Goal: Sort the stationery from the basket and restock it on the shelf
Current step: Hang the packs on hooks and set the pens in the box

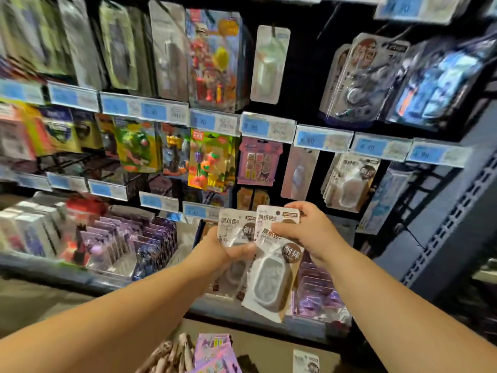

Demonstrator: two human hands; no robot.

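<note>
Both my hands hold white-and-brown blister packs of grey correction tape in front of the shelf. My left hand point(223, 251) grips one pack point(234, 224) with the thumb across its front. My right hand point(309, 232) pinches the top of a second pack point(274, 275), which overlaps the first and hangs tilted. Matching packs hang on a hook point(349, 184) up and to the right. At the bottom edge, the basket's stationery shows: purple packs point(215, 354) and a white pack point(305, 362).
Dark shelving point(443, 224) carries rows of hanging blister packs and blue price tags point(322, 138). Toy erasers point(207, 160) hang in the middle. Purple card packs point(129, 238) and white boxes point(29, 224) stand on the lower shelf. An upright shelf post runs down the right.
</note>
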